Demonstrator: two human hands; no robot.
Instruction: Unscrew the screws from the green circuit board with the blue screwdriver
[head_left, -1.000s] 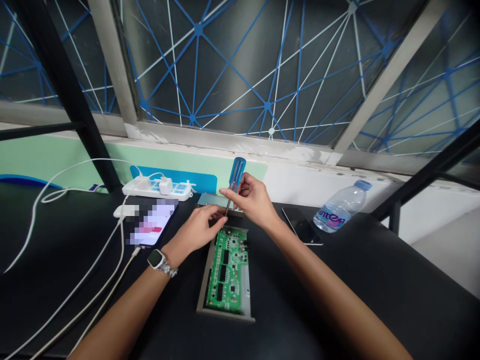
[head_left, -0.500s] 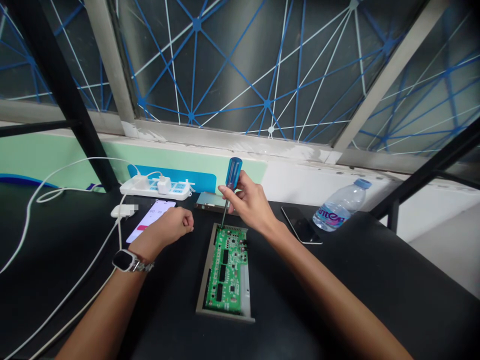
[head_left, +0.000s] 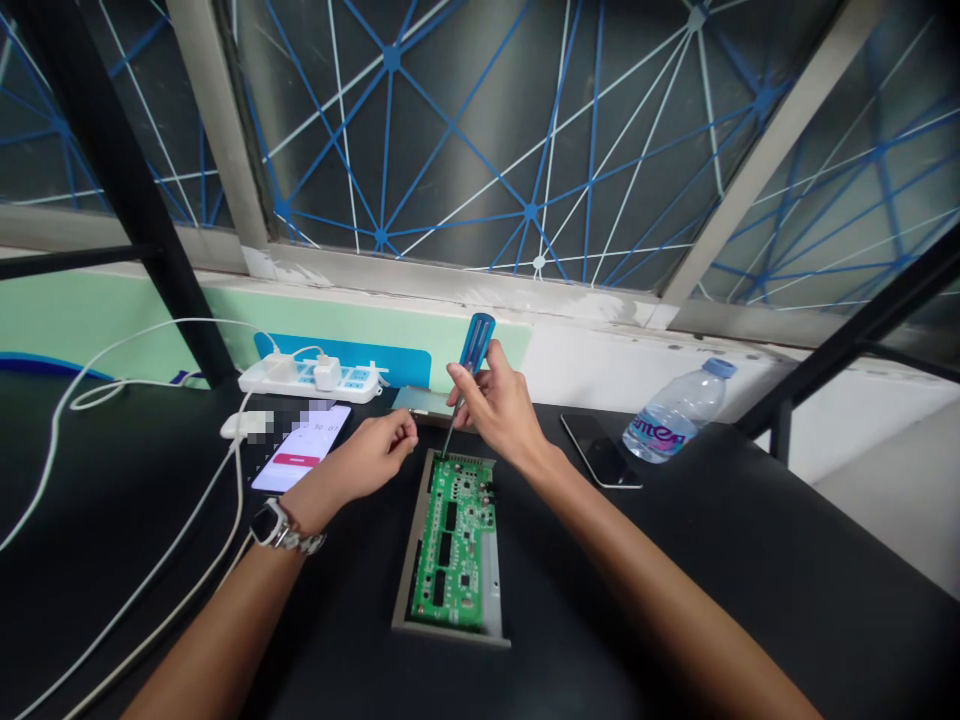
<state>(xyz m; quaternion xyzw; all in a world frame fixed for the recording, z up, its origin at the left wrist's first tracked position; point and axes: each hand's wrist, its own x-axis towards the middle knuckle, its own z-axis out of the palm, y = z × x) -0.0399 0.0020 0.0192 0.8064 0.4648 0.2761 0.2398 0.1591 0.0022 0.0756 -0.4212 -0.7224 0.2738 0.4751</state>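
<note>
My right hand (head_left: 502, 405) is closed around a screwdriver (head_left: 475, 345) with a clear blue handle. Its shaft leans down to the left, and the tip meets the top left corner of a green circuit board (head_left: 465, 540). That board lies in a grey metal tray (head_left: 409, 570) with a raised rim, flat on the desk. My left hand (head_left: 382, 450) hovers to the left of the board's far end, its fingers curled together; whether something small is in them is hidden. A flat metal-topped box (head_left: 420, 402) sits behind the tray, partly covered by my hands.
A lit phone (head_left: 307, 450) lies left of my left hand, near a white power strip (head_left: 352, 380) with plugs and white cables (head_left: 202, 500). To the right are a dark phone (head_left: 600, 450) and a water bottle (head_left: 675, 415). Window frames rise behind the black desk (head_left: 600, 620).
My left hand has moved right, closer to the screwdriver and board, uncovering more of the lit phone. The screwdriver's handle has tilted slightly further right; its tip stays at the same corner.
</note>
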